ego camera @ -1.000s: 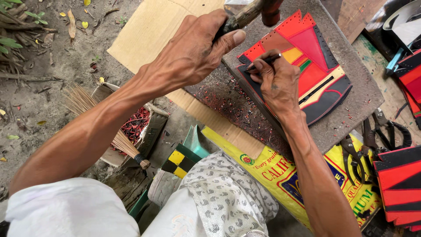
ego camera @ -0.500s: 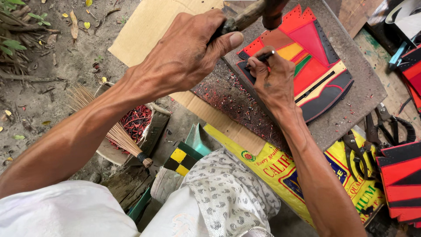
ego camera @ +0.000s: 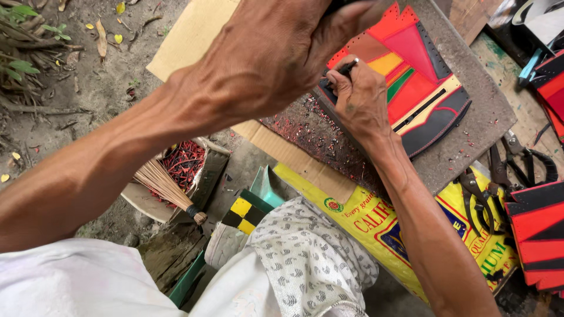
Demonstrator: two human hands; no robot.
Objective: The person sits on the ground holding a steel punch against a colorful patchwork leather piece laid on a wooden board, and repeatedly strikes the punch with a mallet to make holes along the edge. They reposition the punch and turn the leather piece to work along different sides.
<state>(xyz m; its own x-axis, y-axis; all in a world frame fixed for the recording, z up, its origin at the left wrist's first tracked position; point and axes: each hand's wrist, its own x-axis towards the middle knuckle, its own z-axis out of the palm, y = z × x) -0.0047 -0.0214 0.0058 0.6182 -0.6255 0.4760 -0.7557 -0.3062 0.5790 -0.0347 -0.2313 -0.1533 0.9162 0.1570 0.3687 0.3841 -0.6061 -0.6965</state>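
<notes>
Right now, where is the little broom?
The little broom lies low on the left of the head view, on the dustpan with red scraps, under the left forearm.

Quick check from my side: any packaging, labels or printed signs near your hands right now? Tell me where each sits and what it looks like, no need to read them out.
Printed sack: lies flat under the grey work slab, below the right hand; yellow with red lettering, a blue panel and a small round green emblem.
Checkered box: beside the knee, near the small broom; yellow and black squares, teal side.
No screens or signs in view.
</notes>
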